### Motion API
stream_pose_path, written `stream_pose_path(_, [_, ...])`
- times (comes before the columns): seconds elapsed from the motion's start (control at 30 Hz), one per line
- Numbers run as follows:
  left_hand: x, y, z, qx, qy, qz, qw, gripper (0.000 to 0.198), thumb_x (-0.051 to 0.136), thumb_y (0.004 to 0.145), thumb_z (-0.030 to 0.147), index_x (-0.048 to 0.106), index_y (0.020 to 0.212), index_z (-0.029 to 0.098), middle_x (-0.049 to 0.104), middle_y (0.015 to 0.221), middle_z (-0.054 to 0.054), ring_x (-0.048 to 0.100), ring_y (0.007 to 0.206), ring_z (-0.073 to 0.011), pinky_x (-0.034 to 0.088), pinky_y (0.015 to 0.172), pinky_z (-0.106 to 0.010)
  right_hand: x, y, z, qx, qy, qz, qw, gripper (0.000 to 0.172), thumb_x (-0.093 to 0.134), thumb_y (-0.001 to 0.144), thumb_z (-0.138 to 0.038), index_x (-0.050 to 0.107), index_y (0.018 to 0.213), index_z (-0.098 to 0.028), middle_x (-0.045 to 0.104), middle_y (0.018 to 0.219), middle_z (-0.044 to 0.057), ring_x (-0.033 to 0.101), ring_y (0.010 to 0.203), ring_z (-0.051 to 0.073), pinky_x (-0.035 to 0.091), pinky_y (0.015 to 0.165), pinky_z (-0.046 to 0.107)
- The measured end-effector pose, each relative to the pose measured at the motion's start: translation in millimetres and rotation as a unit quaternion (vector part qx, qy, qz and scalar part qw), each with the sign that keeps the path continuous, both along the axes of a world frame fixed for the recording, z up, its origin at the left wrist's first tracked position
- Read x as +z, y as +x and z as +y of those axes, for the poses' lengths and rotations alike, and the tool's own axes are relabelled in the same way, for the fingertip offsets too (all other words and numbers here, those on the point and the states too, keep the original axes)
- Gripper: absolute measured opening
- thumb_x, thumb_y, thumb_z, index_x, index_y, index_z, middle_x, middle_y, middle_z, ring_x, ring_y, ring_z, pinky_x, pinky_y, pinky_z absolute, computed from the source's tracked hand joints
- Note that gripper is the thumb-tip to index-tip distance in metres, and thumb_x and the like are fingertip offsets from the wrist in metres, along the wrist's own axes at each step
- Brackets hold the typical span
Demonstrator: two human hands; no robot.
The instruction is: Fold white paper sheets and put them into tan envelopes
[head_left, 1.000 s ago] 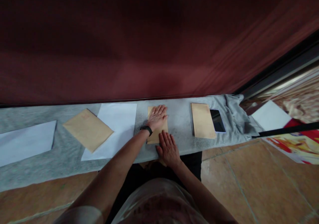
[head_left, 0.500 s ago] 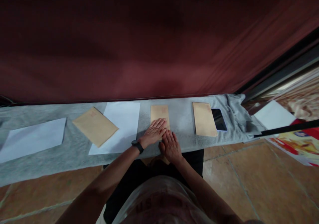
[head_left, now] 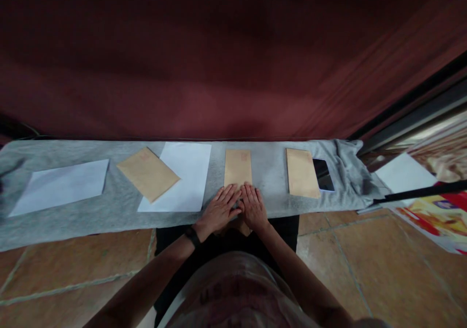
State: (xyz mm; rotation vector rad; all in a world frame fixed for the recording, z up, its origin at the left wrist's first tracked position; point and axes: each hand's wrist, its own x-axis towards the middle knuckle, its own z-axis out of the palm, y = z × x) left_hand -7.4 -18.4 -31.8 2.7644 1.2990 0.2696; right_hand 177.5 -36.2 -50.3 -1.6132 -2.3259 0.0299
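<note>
1. On grey cloth (head_left: 268, 184), centrally placed: brown paper envelope (head_left: 238, 166), rectangular; reddish print (head_left: 244, 157) too small to be read.
2. Left hand (head_left: 220, 209), right hand (head_left: 254, 209): laid flat across its near end, unclenched, nothing gripped.
3. Shirt (head_left: 233, 279): "US" legible.
4. Envelope's far half: covered by the left hand one second earlier, now exposed.

One head-worn camera looks forward and down over the grey cloth (head_left: 270, 182).

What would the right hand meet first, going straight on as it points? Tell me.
The right hand would likely meet the middle brown envelope first, since its fingers seem to touch the near part; one view leaves contact unclear.
</note>
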Motion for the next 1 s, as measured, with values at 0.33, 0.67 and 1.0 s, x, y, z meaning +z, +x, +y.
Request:
stream_pose_path(0.33, [0.5,-13.7,-9.6,0.059,-0.001,0.01,0.998,0.069,0.046,0.1,0.051,0.036,0.156,0.013,0.03,0.164,-0.016,0.023,0.155,-0.0275,0.018,0.126,-0.046,-1.2,7.3,-1.4,-0.048,-0.004,0.016,0.999,0.061,0.035,0.106,-0.038,0.032,0.157,-0.006,0.038,0.159,0.021,0.037,0.148,0.032,0.024,0.121,0.052])
stream_pose_path(0.67, [-2.0,9.7,-23.6,0.195,-0.016,-0.011,0.981,0.059,0.04,0.1,0.031,0.04,0.153,0.005,0.036,0.16,-0.022,0.03,0.152,-0.0311,0.022,0.124,-0.051,4.9,-14.9,-15.7,-0.02,-0.004,0.045,0.999,0.053,0.037,0.106,-0.031,0.041,0.154,-0.01,0.043,0.158,0.016,0.037,0.148,0.028,0.025,0.123,0.05])
stream_pose_path(1.0, [9.3,17.6,4.4,0.281,-0.115,-0.213,0.929,0.052,0.05,0.09,0.017,0.051,0.141,0.009,0.065,0.133,-0.019,0.058,0.127,-0.0285,0.043,0.11,-0.044,3.9,-22.7,-20.6,-0.016,-0.011,0.04,0.999,0.056,0.045,0.103,-0.033,0.043,0.152,-0.005,0.041,0.158,0.02,0.038,0.148,0.029,0.03,0.122,0.047])
